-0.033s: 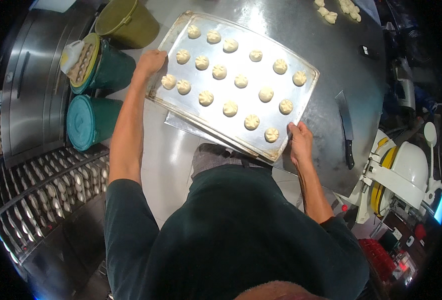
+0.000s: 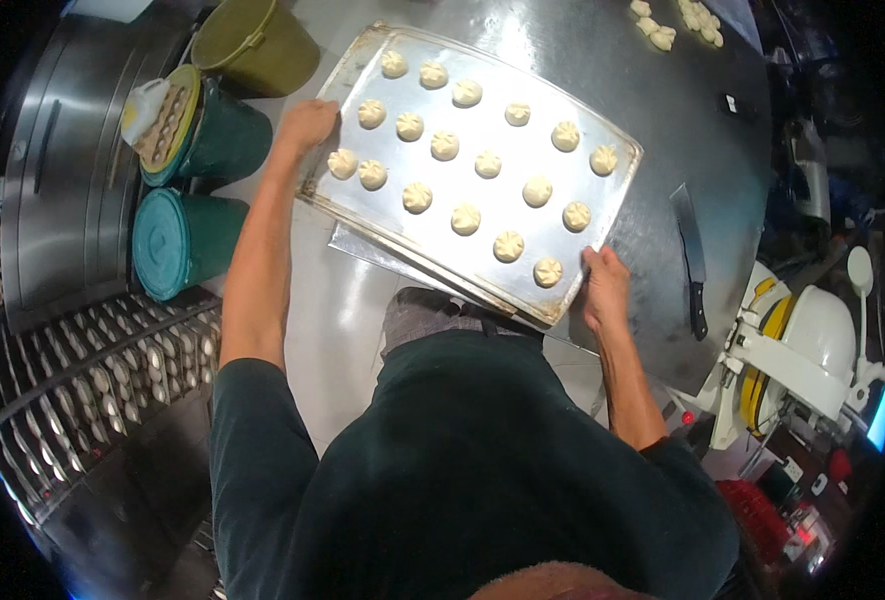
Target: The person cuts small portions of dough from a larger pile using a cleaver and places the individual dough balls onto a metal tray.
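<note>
A silver baking tray (image 2: 492, 215) spans the space between my two hands, tilted across the near left side of the steel table. Several pale, round dough buns with pleated tops, such as this dough bun (image 2: 444, 145), sit on it in loose rows. My left hand (image 2: 309, 124) is closed round the tray's left end. At the near right corner, my right hand (image 2: 605, 285) grips the rim, thumb on top. The fingers under the tray are hidden on both sides. The tray's rim looks doubled along the left and near edges; I cannot tell whether a second tray lies beneath.
On the steel table (image 2: 652, 110) lie a black-handled knife (image 2: 694, 265) at the right and dough pieces (image 2: 700, 20) at the far edge. A white mixer (image 2: 807, 340) stands beyond. Lidded green buckets (image 2: 162, 245) and a rack of moulds (image 2: 102, 390) line the left.
The tray and both my hands have shifted very slightly to the right. My grip is the same, and the buns keep their places on the tray.
</note>
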A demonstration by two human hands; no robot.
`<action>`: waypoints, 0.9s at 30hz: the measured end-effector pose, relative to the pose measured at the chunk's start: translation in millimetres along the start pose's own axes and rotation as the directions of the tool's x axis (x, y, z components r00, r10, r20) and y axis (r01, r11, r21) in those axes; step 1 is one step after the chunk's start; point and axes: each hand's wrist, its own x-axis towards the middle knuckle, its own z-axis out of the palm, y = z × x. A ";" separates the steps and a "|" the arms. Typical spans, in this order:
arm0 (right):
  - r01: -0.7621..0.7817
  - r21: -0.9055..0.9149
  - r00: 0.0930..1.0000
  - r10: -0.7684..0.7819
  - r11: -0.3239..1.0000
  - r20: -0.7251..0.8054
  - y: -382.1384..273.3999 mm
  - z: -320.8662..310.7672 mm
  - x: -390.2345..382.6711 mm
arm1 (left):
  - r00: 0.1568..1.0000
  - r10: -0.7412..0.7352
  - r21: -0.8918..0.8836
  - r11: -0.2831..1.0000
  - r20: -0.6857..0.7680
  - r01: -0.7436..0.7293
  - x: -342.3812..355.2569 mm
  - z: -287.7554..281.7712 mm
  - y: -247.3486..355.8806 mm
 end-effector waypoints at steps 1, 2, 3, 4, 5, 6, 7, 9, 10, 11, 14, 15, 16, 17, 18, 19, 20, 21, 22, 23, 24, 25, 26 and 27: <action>-0.037 0.010 0.999 0.036 0.999 0.031 -7.1 -7.2 -0.8 | 0.997 0.070 0.057 0.996 -0.044 -0.068 -3.9 6.4 -11.3; -0.080 0.059 0.995 0.076 0.995 0.057 -18.8 -7.4 -5.9 | 0.988 0.126 0.121 0.986 -0.084 -0.115 -9.6 11.6 -30.3; -0.121 0.106 0.990 0.112 0.987 0.087 -31.7 -6.7 -12.4 | 0.984 0.162 0.091 0.981 0.078 -0.169 -14.8 11.9 -35.1; -0.153 0.297 0.981 0.108 0.943 0.162 -31.8 -26.8 -16.2 | 0.948 0.138 -0.111 0.988 0.288 -0.110 -30.8 -3.5 27.2; -0.183 0.350 0.967 0.105 0.919 0.232 -37.4 -17.1 -23.3 | 0.963 0.175 -0.063 0.984 0.205 -0.166 -57.2 13.3 24.2; -0.196 0.389 0.962 0.100 0.900 0.254 -42.1 -10.6 -36.2 | 0.964 0.227 -0.008 0.973 0.140 -0.229 -74.3 36.3 27.5; -0.212 0.436 0.953 0.085 0.875 0.292 -45.0 1.2 -45.1 | 0.964 0.238 -0.075 0.970 0.118 -0.230 -75.8 32.0 24.7; -0.236 0.482 0.940 0.072 0.843 0.335 -44.9 23.1 -70.0 | 0.974 0.223 -0.221 0.953 0.047 -0.208 -86.4 21.6 -2.0; -0.213 0.511 0.942 0.037 0.833 0.333 -48.9 30.5 -85.6 | 0.993 0.112 -0.303 0.946 -0.028 -0.115 -94.9 3.4 -10.1; -0.164 0.516 0.958 0.012 0.841 0.285 -48.0 15.3 -101.8 | 0.989 0.031 -0.369 0.929 0.145 0.025 -131.6 -16.3 43.3; -0.163 0.544 0.927 -0.061 0.823 0.371 -49.4 5.1 -140.7 | 0.993 -0.075 -0.494 0.869 -0.095 0.018 -187.1 -8.7 10.9; -0.148 0.558 0.917 -0.098 0.817 0.387 -53.3 -2.8 -155.1 | 0.980 -0.115 -0.533 0.846 -0.164 0.010 -193.3 -7.2 3.2; -0.131 0.572 0.900 -0.145 0.810 0.411 -52.6 -3.8 -163.6 | 0.960 -0.161 -0.570 0.821 -0.227 0.003 -200.9 -8.0 -10.7; -0.135 0.574 0.871 -0.179 0.808 0.457 -54.2 3.0 -172.6 | 0.940 -0.206 -0.614 0.790 -0.272 -0.005 -211.1 -6.0 -22.7; -0.086 0.573 0.813 -0.275 0.815 0.513 -61.9 20.2 -180.1 | 0.904 -0.285 -0.679 0.734 -0.317 -0.007 -213.3 -14.3 -49.2; -0.022 0.572 0.768 -0.353 0.820 0.534 -67.7 38.1 -184.5 | 0.875 -0.342 -0.743 0.668 -0.342 -0.029 -209.7 -9.5 -63.2; 0.025 0.570 0.701 -0.421 0.821 0.575 -73.6 56.1 -188.8 | 0.836 -0.483 -0.881 0.472 -0.261 -0.002 -223.4 -17.1 -76.2; -0.049 0.566 0.691 -0.381 0.823 0.614 -81.5 87.5 -179.9 | 0.780 -0.603 -0.965 0.263 -0.169 -0.005 -232.1 -34.6 -97.5; -0.124 0.557 0.675 -0.342 0.821 0.654 -88.9 120.9 -170.7 | 0.786 -0.611 -0.994 0.014 -0.095 -0.109 -235.6 -45.5 -131.6; -0.196 0.538 0.655 -0.299 0.820 0.694 -90.0 151.4 -165.9 | 0.801 -0.598 -0.948 -0.242 -0.021 -0.206 -243.2 -48.3 -165.2; -0.199 0.524 0.643 -0.293 0.829 0.707 -91.4 182.7 -168.9 | 0.887 -0.459 -0.903 -0.355 -0.058 -0.243 -255.5 -58.3 -184.4; -0.188 0.512 0.629 -0.298 0.838 0.718 -99.1 215.1 -169.2 | 0.946 -0.301 -0.842 -0.472 -0.123 -0.260 -267.2 -79.7 -187.5; -0.132 0.502 0.644 -0.311 0.855 0.699 -96.0 242.4 -169.4 | 0.969 -0.151 -0.779 -0.576 -0.196 -0.247 -285.8 -106.5 -194.0; -0.081 0.487 0.658 -0.321 0.869 0.682 -92.0 271.6 -169.5 | 0.955 -0.147 -0.724 -0.625 -0.259 -0.293 -298.3 -133.1 -201.8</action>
